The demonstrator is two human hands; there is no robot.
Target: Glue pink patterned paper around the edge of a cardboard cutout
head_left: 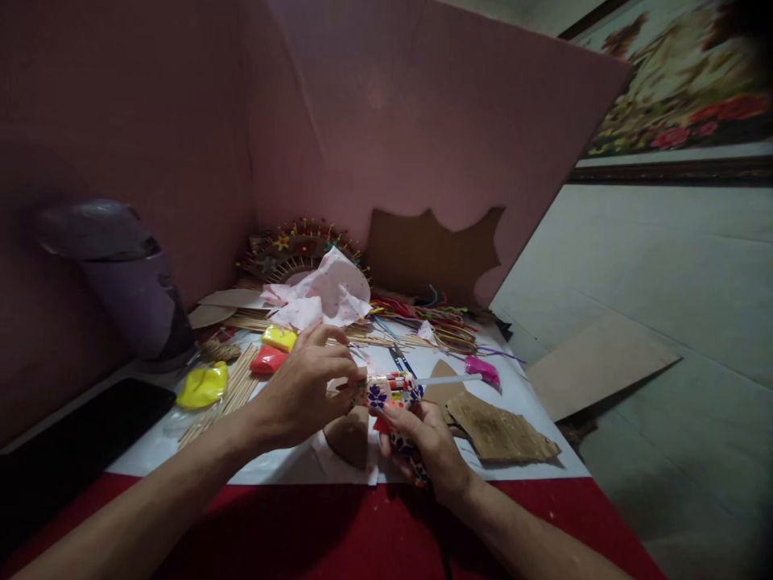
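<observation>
Glue gun (378, 395) in a floral print is held above the front of the bench, its handle clamped in the right hand (431, 443). Bent fingers of the left hand (307, 387) are at its front end; I cannot tell whether they grip anything. A translucent glue stick (452, 379) juts from the back, pointing right. Below lies a brown cardboard piece (347, 443); just right, a torn corrugated cardboard piece (501, 427). Left of the hands are thin wooden sticks (241, 383), a red packet (267, 360) and a yellow packet (202, 387). Farther back, crumpled pink-white paper (314, 294) sits before a scallop-edged cardboard sheet (431, 254).
</observation>
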